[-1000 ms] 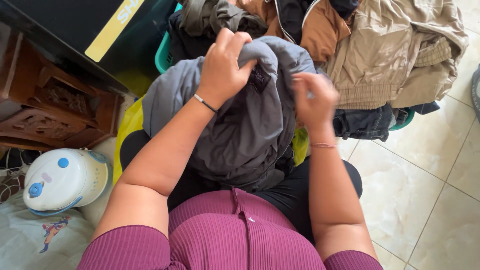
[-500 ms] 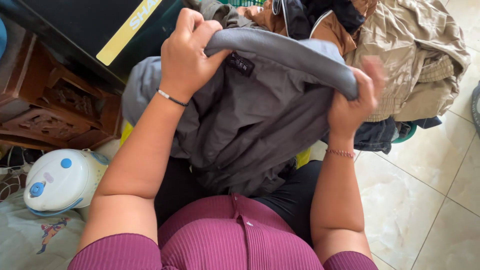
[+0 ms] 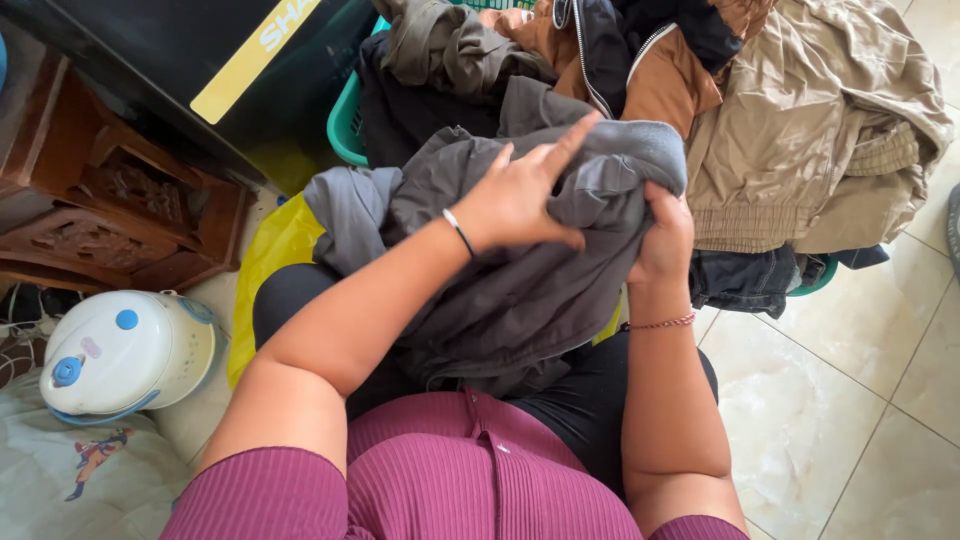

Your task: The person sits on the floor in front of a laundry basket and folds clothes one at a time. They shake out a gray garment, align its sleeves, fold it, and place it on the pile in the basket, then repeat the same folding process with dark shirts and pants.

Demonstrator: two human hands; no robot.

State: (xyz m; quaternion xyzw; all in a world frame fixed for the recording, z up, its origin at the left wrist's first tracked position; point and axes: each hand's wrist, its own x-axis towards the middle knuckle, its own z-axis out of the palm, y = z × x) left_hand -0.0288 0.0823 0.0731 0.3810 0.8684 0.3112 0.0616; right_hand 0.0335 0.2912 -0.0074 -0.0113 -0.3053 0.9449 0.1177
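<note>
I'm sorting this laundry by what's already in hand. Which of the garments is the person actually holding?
The grey garment on the lap: the left hand lies flat on it and the right hand grips its edge. The tan jacket and brown jacket lie untouched in the pile.

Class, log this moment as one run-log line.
left hand: flat on grey garment | right hand: grips garment edge | behind: green laundry basket
</note>
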